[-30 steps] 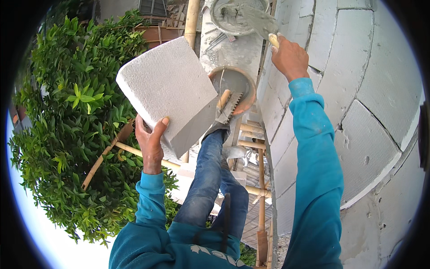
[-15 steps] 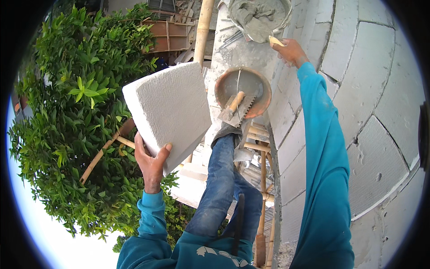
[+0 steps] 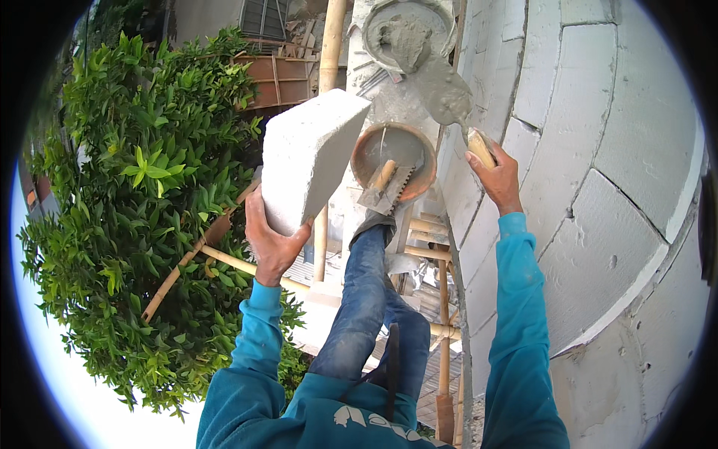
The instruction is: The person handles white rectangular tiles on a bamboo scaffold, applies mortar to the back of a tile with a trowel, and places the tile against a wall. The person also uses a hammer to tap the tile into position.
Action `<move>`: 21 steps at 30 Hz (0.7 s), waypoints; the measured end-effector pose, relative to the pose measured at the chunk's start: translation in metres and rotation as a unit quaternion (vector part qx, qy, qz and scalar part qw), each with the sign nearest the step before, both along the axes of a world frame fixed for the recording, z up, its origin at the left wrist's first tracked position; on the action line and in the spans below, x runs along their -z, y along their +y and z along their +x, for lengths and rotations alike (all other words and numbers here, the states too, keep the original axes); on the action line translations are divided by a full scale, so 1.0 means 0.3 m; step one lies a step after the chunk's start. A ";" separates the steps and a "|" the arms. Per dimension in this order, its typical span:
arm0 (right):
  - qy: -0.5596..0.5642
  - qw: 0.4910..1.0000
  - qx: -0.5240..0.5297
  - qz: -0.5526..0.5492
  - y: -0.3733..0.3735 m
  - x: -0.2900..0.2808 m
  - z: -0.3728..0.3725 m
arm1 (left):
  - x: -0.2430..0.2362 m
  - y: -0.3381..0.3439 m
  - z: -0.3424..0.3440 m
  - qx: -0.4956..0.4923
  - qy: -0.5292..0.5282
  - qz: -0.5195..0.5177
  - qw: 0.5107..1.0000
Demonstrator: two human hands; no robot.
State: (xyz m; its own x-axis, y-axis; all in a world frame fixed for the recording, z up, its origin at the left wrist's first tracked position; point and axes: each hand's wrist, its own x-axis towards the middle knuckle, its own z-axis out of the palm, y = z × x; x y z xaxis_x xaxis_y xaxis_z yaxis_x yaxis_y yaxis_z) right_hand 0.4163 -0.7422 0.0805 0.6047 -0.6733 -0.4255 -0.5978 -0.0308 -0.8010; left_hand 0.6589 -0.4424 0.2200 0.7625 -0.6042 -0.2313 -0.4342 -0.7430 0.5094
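My left hand [image 3: 274, 238] grips a white lightweight concrete block [image 3: 303, 161] by its lower end and holds it up, tilted. In my right hand [image 3: 497, 173] is the wooden handle of a trowel [image 3: 481, 148]; its blade is covered by a large heap of wet grey mortar [image 3: 443, 90]. The heap hangs between my right hand and a mortar bucket [image 3: 372, 54] at the top. Nearer me stands a round orange-brown basin [image 3: 428, 173] of greyish water, with a notched trowel [image 3: 385, 187] resting across its near rim.
A wall of pale blocks [image 3: 572, 142] rises along the right. Bamboo poles [image 3: 331, 49] and rungs of scaffolding [image 3: 428, 253] surround the narrow platform. A leafy tree [image 3: 142, 202] fills the left. My leg [image 3: 357, 299] stands just below the basin.
My right hand has come nearer to me, bringing the trowel out of the bucket loaded with mortar. My left hand has turned the block more upright and moved it rightward.
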 end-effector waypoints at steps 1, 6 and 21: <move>0.012 1.000 0.010 0.025 0.016 -0.044 -0.023 | -0.003 -0.014 0.007 0.026 -0.007 0.000 1.000; -0.004 1.000 0.001 -0.006 0.068 -0.175 -0.102 | -0.036 -0.097 0.025 0.081 -0.021 -0.021 0.996; 0.069 0.990 -0.026 -0.118 0.100 -0.318 -0.212 | -0.139 -0.229 0.008 0.162 -0.016 -0.043 0.986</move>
State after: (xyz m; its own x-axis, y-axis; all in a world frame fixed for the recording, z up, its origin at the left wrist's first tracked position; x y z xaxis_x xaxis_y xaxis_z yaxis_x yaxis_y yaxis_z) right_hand 0.3527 -0.7122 0.1760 0.5886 -0.7332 -0.3405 -0.6932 -0.2411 -0.6793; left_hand 0.6612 -0.5113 0.2617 0.5319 -0.8339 -0.1470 -0.6586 -0.5165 0.5472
